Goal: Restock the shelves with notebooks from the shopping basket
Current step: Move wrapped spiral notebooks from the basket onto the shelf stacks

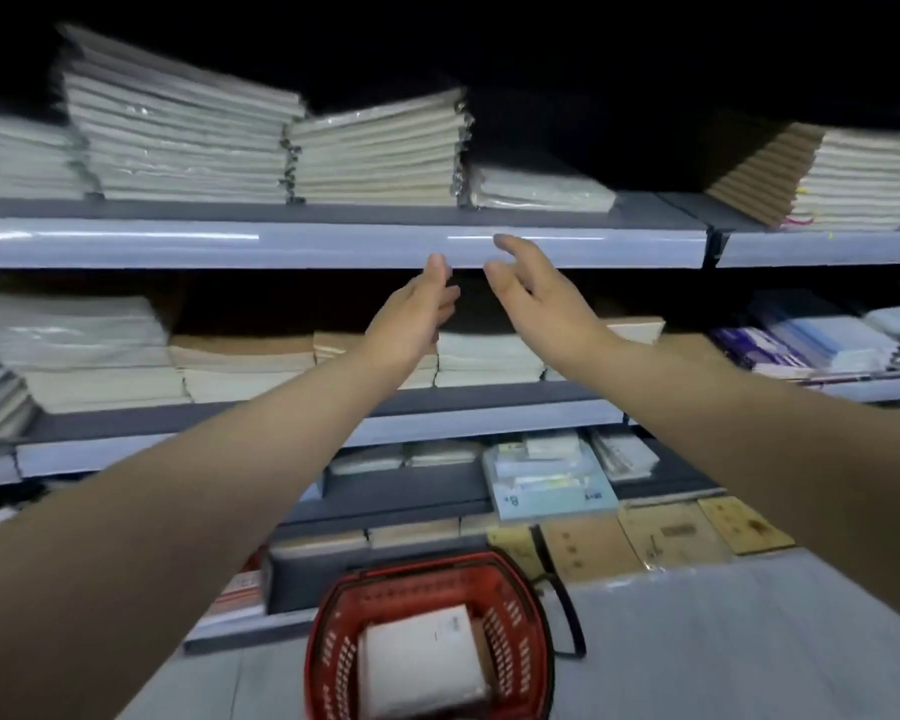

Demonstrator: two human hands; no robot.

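basket (333, 636) low on the grey floor, white notebooks (422, 662) lying in it | left hand (417, 314) and right hand (531, 293) raised, both empty, fingers loose, palms facing, near together before the upper shelf edge (333, 241) | I'd lift the next pack two-handed and lay it flat on the short stack (541, 192), edges flush

It was a stationery shop. Long grey shelves (333, 246) ran across the view in tiers. Above the person's fingers (437, 267) lay plastic-wrapped notebooks (375, 153) in stacks, with more stacks behind and below the fingers. Far beneath them, on the pale floor (749, 641), stood a red shopping basket (333, 646) holding a white pack (422, 662).
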